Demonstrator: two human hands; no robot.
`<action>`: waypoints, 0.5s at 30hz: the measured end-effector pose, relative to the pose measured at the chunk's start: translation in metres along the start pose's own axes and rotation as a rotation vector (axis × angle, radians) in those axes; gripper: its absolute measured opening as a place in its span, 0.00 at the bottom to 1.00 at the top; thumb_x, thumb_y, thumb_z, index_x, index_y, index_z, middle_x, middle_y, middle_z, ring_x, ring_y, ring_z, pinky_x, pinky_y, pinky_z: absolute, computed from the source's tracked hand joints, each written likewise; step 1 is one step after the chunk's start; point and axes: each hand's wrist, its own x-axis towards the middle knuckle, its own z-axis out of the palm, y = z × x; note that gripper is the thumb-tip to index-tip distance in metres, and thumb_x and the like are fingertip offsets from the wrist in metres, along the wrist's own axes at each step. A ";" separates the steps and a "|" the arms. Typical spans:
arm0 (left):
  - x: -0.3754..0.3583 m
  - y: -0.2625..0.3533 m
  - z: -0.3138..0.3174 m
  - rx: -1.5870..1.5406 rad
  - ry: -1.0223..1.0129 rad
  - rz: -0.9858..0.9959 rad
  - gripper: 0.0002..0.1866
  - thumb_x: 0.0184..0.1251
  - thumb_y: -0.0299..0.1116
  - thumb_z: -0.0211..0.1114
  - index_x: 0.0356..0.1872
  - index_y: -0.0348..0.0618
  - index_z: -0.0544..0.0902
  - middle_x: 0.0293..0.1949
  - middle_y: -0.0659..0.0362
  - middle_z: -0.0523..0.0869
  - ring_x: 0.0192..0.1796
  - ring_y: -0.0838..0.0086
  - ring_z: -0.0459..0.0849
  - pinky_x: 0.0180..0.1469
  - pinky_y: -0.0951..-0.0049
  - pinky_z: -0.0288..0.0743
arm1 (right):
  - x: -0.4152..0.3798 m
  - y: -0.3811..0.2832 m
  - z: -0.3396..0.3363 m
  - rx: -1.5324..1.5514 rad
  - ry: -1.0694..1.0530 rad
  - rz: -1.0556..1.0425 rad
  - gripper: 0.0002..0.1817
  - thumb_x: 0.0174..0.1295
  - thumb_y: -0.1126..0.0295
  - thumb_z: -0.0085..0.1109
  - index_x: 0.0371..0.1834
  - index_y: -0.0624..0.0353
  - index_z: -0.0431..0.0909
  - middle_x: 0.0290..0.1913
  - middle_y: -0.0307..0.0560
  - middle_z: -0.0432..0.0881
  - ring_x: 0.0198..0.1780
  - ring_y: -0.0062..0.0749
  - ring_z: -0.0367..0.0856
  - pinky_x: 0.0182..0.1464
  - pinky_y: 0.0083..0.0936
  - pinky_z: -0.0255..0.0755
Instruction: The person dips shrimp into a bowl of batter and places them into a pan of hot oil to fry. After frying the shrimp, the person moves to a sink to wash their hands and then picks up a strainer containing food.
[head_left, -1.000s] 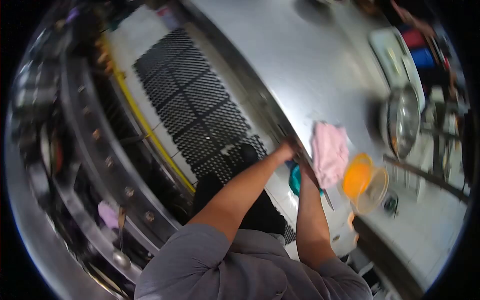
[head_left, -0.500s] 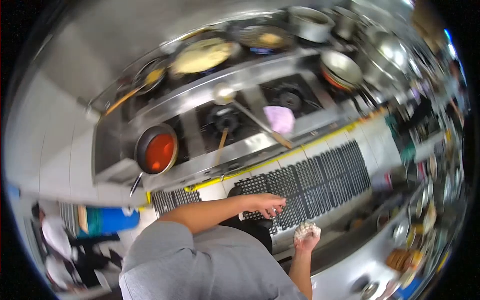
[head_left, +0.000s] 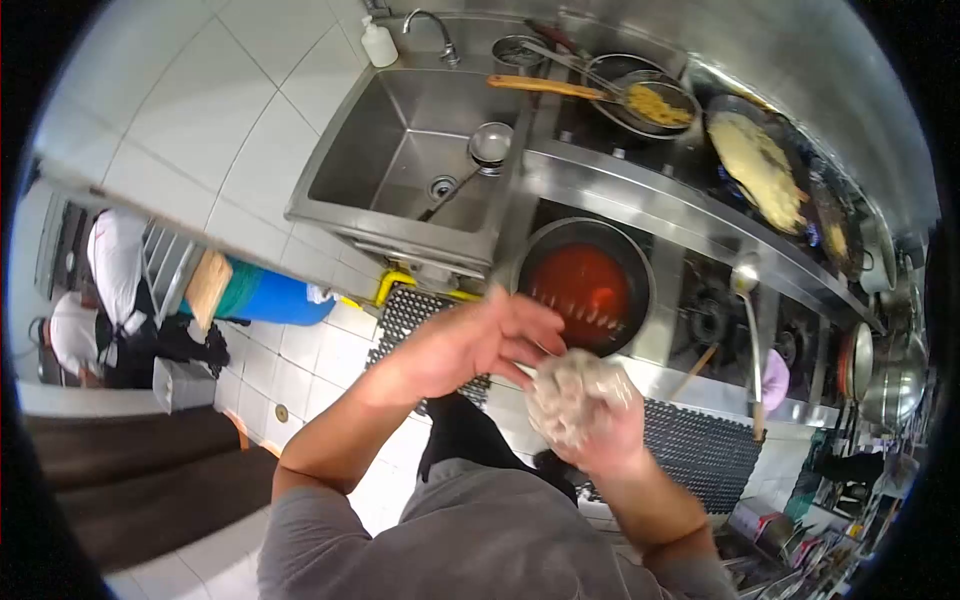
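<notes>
My right hand (head_left: pixel 612 432) holds a pale, lumpy mass (head_left: pixel 575 398) wrapped in what looks like clear film, up in front of my chest. Close to its left side is my left hand (head_left: pixel 480 345), with fingers apart and nothing visible in it; its fingertips are near the mass, and I cannot tell if they touch it. Just beyond both hands, a dark pan (head_left: pixel 632 262) of red sauce (head_left: pixel 578 285) sits on the stove's near left part.
A steel sink (head_left: pixel 375 135) with a ladle (head_left: pixel 490 145) lies left of the stove. A pan (head_left: pixel 660 105) with yellow food and a long pan (head_left: pixel 750 165) are at the back. A long ladle (head_left: pixel 753 330) lies right. Two people (head_left: pixel 115 260) are far left.
The view has swung left, bringing the sink in. Both hands are now raised, closer together and nearer the sauce pan; the pale mass remains in my right hand.
</notes>
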 end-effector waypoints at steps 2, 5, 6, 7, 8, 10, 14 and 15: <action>0.001 0.056 -0.080 -0.096 0.078 0.108 0.41 0.90 0.66 0.39 0.71 0.35 0.80 0.63 0.47 0.88 0.65 0.58 0.88 0.68 0.54 0.82 | 0.126 0.027 -0.002 0.286 -0.033 0.076 0.22 0.77 0.62 0.56 0.21 0.50 0.65 0.22 0.39 0.69 0.29 0.25 0.71 0.28 0.23 0.62; 0.022 0.120 -0.171 -0.314 0.194 0.140 0.38 0.91 0.63 0.43 0.68 0.34 0.81 0.61 0.49 0.90 0.65 0.59 0.88 0.71 0.55 0.79 | 0.276 0.039 0.011 0.303 -0.078 -0.009 0.20 0.76 0.64 0.54 0.21 0.53 0.69 0.24 0.39 0.69 0.16 0.27 0.67 0.18 0.25 0.64; 0.025 0.134 -0.201 -0.385 0.198 0.150 0.36 0.91 0.61 0.44 0.66 0.34 0.82 0.61 0.49 0.90 0.64 0.58 0.89 0.72 0.54 0.79 | 0.318 0.051 -0.006 0.374 -0.126 -0.063 0.17 0.74 0.66 0.54 0.23 0.55 0.72 0.25 0.39 0.70 0.22 0.27 0.73 0.23 0.24 0.68; 0.031 0.146 -0.230 -0.452 0.202 0.171 0.35 0.91 0.60 0.45 0.65 0.35 0.83 0.60 0.49 0.91 0.64 0.57 0.89 0.72 0.52 0.78 | 0.352 0.051 -0.012 0.430 -0.055 0.007 0.14 0.73 0.68 0.55 0.25 0.56 0.74 0.26 0.40 0.73 0.28 0.28 0.77 0.28 0.23 0.72; 0.038 0.159 -0.253 -0.439 0.248 0.193 0.32 0.92 0.58 0.46 0.64 0.36 0.82 0.61 0.48 0.90 0.65 0.56 0.88 0.73 0.50 0.77 | 0.380 0.049 -0.002 0.472 0.238 -0.036 0.12 0.72 0.69 0.56 0.27 0.56 0.73 0.28 0.41 0.76 0.30 0.29 0.78 0.31 0.24 0.74; 0.068 0.180 -0.303 -0.348 0.344 0.195 0.32 0.91 0.57 0.47 0.64 0.34 0.81 0.62 0.46 0.88 0.67 0.54 0.86 0.74 0.50 0.76 | 0.428 0.041 -0.028 0.576 0.187 -0.065 0.12 0.72 0.69 0.57 0.28 0.56 0.72 0.29 0.42 0.76 0.30 0.30 0.79 0.31 0.24 0.74; 0.123 0.238 -0.387 -0.271 0.546 0.144 0.33 0.89 0.57 0.52 0.64 0.30 0.76 0.65 0.36 0.83 0.68 0.42 0.82 0.76 0.41 0.72 | 0.502 0.050 -0.102 0.577 -0.130 -0.045 0.10 0.70 0.69 0.60 0.31 0.55 0.71 0.31 0.38 0.74 0.32 0.29 0.79 0.31 0.22 0.75; 0.148 0.250 -0.425 -0.282 0.514 0.146 0.33 0.88 0.57 0.54 0.67 0.30 0.73 0.67 0.33 0.80 0.68 0.39 0.80 0.74 0.37 0.74 | 0.516 0.048 -0.116 0.439 -0.075 -0.106 0.09 0.68 0.70 0.61 0.31 0.54 0.71 0.32 0.37 0.72 0.34 0.28 0.77 0.32 0.21 0.75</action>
